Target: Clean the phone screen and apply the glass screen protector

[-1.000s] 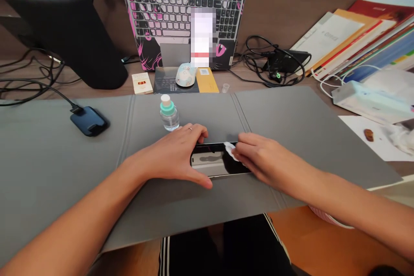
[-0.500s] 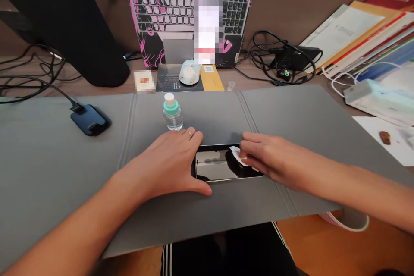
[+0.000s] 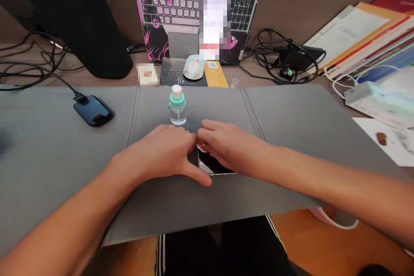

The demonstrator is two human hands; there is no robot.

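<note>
A dark, glossy smartphone (image 3: pixel 211 163) lies flat on the grey desk mat (image 3: pixel 181 207), mostly covered by my hands. My left hand (image 3: pixel 163 151) holds its left end, the thumb along the near edge and the fingers curled by the far corner. Over the screen, my right hand (image 3: pixel 221 142) is closed on a white tissue (image 3: pixel 202 148); only a sliver of it shows. The right fingertips meet the left fingers near the phone's far left corner. Just behind my left hand stands a clear bottle (image 3: pixel 177 110) with a mint-green collar and white cap.
At the back are a laptop (image 3: pixel 197 13), a patterned mouse (image 3: pixel 194 67) and a small clear cup (image 3: pixel 234 83). A dark blue device (image 3: pixel 92 110) with a cable lies left. Folders (image 3: pixel 365 30) and a black adapter (image 3: pixel 297 58) are on the right.
My right hand has moved left across the phone with the tissue, from its right end to its left end beside my left hand. The view has shifted slightly.
</note>
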